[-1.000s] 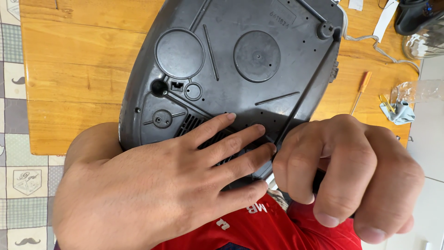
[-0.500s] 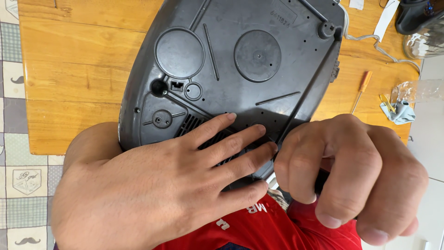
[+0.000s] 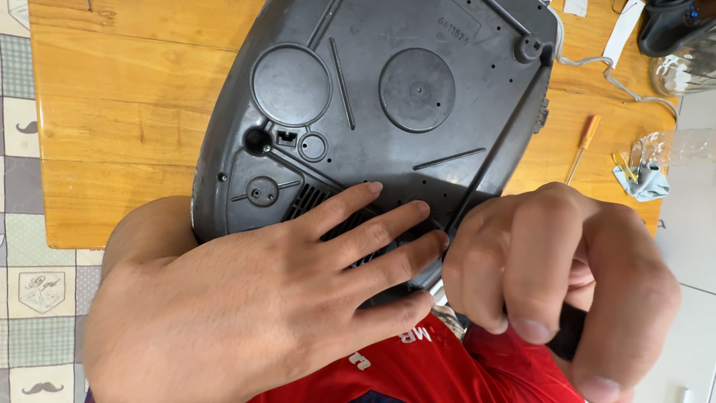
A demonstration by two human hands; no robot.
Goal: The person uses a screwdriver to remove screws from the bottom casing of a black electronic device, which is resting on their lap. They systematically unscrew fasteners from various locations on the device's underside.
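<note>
Pressing flat against the underside of a dark grey appliance base (image 3: 388,112), the left hand (image 3: 253,298) lay with its fingers spread wide, the fingertips resting over a vented grille near the lower edge of the casing. The appliance base was turned bottom-up on the wooden bench (image 3: 112,112), its near edge overhanging toward the person's red shirt (image 3: 418,366). The right hand (image 3: 552,276) was curled into a tight fist around a dark tool handle (image 3: 568,333), only a bit of which showed below the fingers, just beside the casing's lower right rim. Well apart, at the bench's far right, lay an orange-handled screwdriver (image 3: 584,145), a crumpled clear plastic bag (image 3: 675,147) and a small blue-grey cloth (image 3: 645,181). A white cord (image 3: 619,82) trailed across the top right corner.
</note>
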